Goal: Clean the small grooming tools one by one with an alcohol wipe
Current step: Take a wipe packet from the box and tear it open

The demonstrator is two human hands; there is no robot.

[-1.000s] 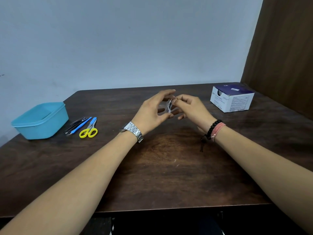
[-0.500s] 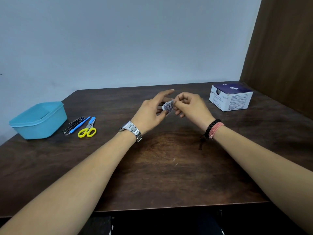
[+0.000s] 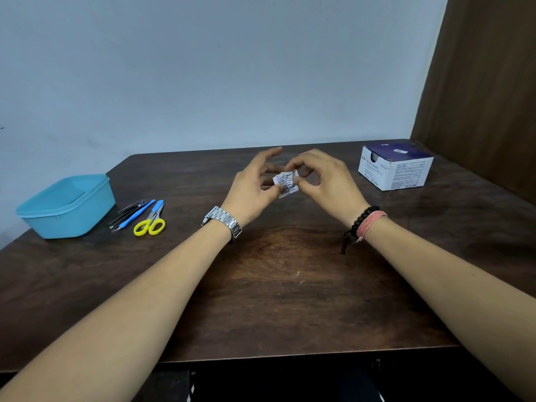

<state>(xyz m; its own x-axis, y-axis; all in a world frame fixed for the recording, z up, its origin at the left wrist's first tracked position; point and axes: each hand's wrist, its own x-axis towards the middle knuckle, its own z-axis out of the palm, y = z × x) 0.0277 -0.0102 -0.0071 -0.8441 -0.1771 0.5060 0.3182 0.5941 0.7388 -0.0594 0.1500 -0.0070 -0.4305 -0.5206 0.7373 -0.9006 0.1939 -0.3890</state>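
A small white printed alcohol wipe packet (image 3: 285, 184) is held above the middle of the dark wooden table (image 3: 275, 285). My left hand (image 3: 251, 187) pinches its left edge between thumb and fingers, index finger stretched out. My right hand (image 3: 324, 181) pinches its right edge with curled fingers. To the left lie the grooming tools: yellow-handled scissors (image 3: 150, 221), a blue-handled tool (image 3: 135, 214) and dark tweezers or clippers (image 3: 126, 213), side by side on the table.
A light blue plastic tub (image 3: 65, 206) stands at the far left, beside the tools. A white and purple box of wipes (image 3: 394, 166) sits at the back right. A brown panel rises along the right side.
The packet has turned from edge-on to facing me, printed side visible, and both hands have shifted slightly while still pinching it.
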